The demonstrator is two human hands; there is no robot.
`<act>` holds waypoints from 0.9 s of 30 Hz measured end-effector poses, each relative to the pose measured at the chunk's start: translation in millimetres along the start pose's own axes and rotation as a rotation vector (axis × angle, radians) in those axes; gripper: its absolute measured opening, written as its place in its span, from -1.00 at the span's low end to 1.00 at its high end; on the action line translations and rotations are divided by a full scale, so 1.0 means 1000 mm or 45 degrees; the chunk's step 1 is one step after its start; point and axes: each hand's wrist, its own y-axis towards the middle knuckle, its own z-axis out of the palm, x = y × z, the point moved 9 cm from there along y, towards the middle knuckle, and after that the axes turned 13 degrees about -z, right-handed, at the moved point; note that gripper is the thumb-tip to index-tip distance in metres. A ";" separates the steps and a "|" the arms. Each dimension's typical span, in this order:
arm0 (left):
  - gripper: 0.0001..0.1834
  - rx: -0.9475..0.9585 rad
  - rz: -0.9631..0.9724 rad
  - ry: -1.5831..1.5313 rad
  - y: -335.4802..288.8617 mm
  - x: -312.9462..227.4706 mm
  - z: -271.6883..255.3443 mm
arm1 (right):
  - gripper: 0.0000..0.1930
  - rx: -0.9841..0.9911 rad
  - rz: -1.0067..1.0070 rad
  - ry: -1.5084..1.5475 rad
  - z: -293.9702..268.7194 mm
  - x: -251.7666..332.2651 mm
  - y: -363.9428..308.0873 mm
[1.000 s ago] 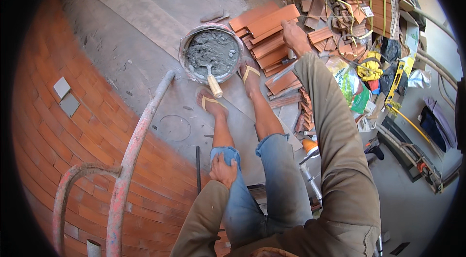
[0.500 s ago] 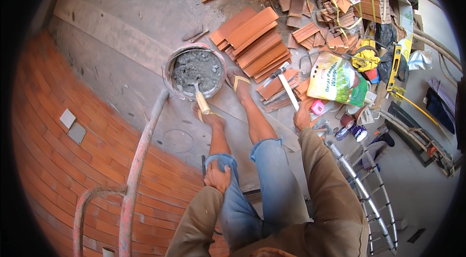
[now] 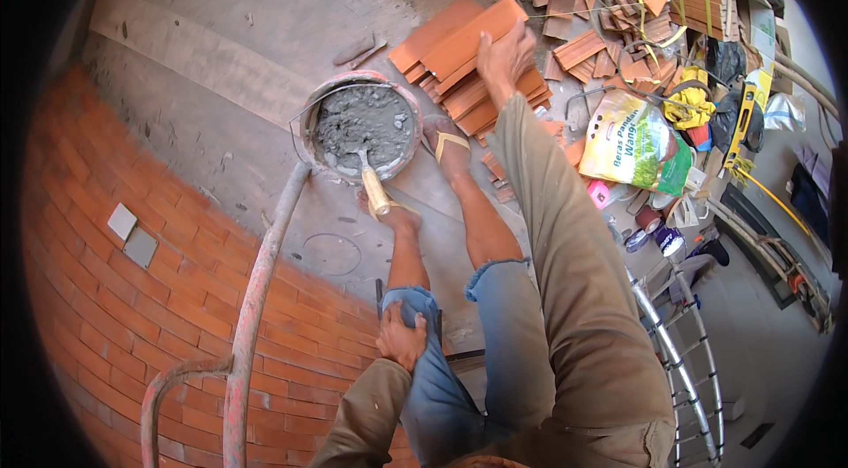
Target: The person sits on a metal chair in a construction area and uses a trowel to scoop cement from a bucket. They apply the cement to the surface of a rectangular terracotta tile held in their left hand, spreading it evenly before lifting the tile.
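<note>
My right hand (image 3: 506, 60) reaches forward to a stack of orange-red clay tiles (image 3: 477, 106). It grips the end of the top tile (image 3: 477, 40), thumb along the near edge, with some fingers hidden. My left hand (image 3: 401, 337) rests on my left knee, fingers loosely bent over the denim and holding nothing. Left of the stack stands a bucket (image 3: 309, 150) of wet grey mortar (image 3: 367, 124). A trowel (image 3: 375, 190) is stuck in the mortar, its pale wooden handle leaning toward me over my left foot.
A red-painted metal pipe frame (image 3: 256, 291) rises at the left beside brick-patterned tiling (image 3: 132, 318). Right of my arm lie a printed sack (image 3: 632, 141), a yellow spirit level (image 3: 742, 124) and a folded metal ladder (image 3: 676, 353). Loose tiles and yellow straps (image 3: 636, 49) lie behind.
My right hand has moved forward and left from beside the white-handled hammer onto the top tile. My forearm now covers the hammer's place. My left hand stays on the knee.
</note>
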 end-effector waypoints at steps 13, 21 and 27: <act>-0.39 -0.007 -0.065 -0.122 -0.003 0.007 0.016 | -0.29 0.708 -0.256 -0.198 0.008 -0.046 0.078; -0.39 -0.131 -0.032 -0.185 -0.009 0.000 0.019 | -0.71 0.507 -0.296 0.620 -0.088 0.001 -0.014; -0.36 -0.263 0.317 -0.680 0.018 -0.074 -0.030 | -0.74 0.656 -0.373 0.515 -0.200 0.092 -0.089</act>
